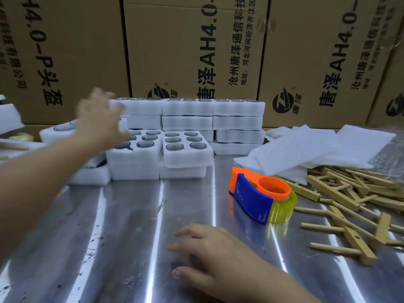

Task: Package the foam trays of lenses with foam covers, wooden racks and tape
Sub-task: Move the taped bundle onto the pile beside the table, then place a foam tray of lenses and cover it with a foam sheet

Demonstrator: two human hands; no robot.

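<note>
Fingers [115, 111] of left hand [96, 119] straight, near one six-lens foam tray [188, 159]

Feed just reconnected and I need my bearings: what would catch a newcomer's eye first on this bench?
The orange and blue tape dispenser stands out most, lying on the shiny metal table right of centre. Farther back, white foam trays of dark lenses are stacked in front of the cardboard boxes, with the blurred left hand stretched out above them. At far right lie wooden racks, with foam covers behind them.
</note>
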